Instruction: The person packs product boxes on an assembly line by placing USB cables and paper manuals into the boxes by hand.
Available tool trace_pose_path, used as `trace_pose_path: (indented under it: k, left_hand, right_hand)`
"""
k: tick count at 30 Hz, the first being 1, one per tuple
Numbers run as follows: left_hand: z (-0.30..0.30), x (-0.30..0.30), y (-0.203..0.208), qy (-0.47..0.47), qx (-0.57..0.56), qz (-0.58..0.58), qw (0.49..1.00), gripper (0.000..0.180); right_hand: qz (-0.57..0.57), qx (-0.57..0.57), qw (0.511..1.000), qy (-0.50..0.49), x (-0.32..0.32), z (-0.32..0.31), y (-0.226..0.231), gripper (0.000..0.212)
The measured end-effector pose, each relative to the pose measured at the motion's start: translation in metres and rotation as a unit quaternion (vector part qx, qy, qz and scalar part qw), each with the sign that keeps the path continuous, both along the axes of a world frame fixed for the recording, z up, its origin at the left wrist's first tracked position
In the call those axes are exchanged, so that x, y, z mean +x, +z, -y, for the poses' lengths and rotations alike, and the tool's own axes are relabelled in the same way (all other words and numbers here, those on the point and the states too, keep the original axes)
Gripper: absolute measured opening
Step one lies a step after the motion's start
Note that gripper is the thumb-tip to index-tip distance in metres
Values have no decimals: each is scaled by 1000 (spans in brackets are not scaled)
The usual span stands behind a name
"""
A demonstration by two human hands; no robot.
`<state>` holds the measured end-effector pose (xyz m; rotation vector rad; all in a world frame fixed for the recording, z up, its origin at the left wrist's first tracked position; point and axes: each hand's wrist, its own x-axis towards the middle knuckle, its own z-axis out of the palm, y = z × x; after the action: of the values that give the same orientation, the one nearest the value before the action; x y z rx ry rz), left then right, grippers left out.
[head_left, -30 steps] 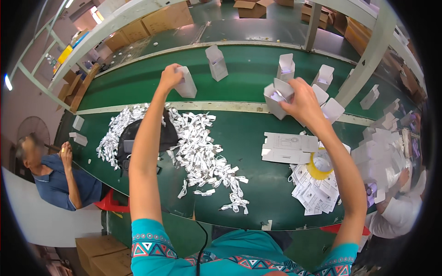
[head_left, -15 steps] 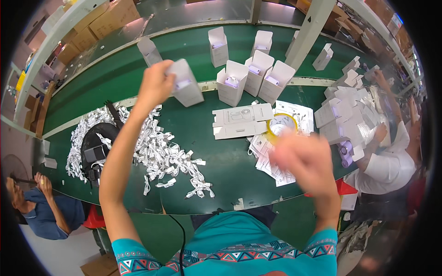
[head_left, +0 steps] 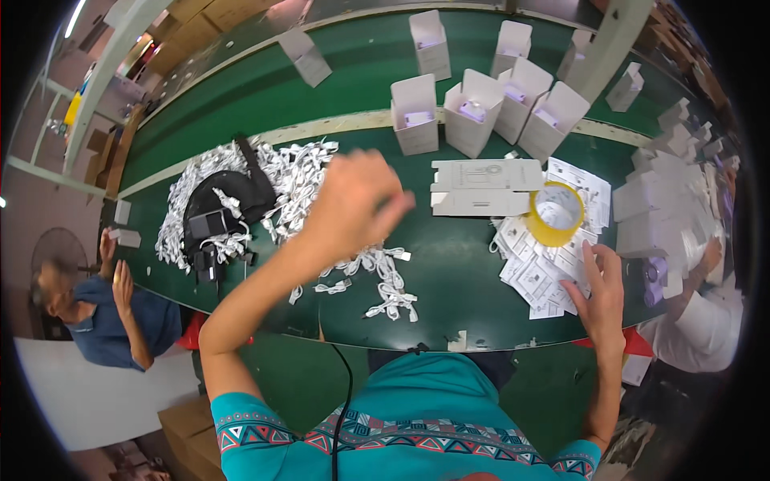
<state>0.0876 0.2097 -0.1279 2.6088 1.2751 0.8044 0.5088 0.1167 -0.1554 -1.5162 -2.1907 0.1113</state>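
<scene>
The blurred left hand [head_left: 357, 200], its grip unclear, is above tangled white cables [head_left: 301, 172]; the right hand [head_left: 601, 297], fingers parted, is at thin printed leaflets [head_left: 533, 276] beneath round yellow tape [head_left: 553, 236] on the table [head_left: 457, 264].

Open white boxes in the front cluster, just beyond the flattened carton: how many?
4: left-end box; second box; third box, partly behind its neighbours; right-end box. Another could be hidden behind them.
</scene>
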Motion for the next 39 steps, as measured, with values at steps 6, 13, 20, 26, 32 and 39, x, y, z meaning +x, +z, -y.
trace_pose_path:
  k: [6,13,20,26,32,39]
  left_hand:
    - [58,1,-45,0,-138,-111,984,18]
    - [28,-9,-23,20,-139,75,987,17]
    - [-76,12,3,75,79,316,943,19]
    - [-93,14,-30,135,21,218,966,14]
    - [-97,5,-38,107,21,142,984,23]
    - [-85,-10,-43,99,-48,149,983,55]
  right_hand:
    - [112,24,991,72,1,-3,-18,39]
    - [24,-15,997,67,-6,-1,20,18]
    - [46,44,998,3,-5,-18,41,19]
    - [127,105,986,-10,-7,1,-9,14]
    - [43,18,999,11,-1,-3,21,9]
    - [-307,81,938,136,-146,-105,85,22]
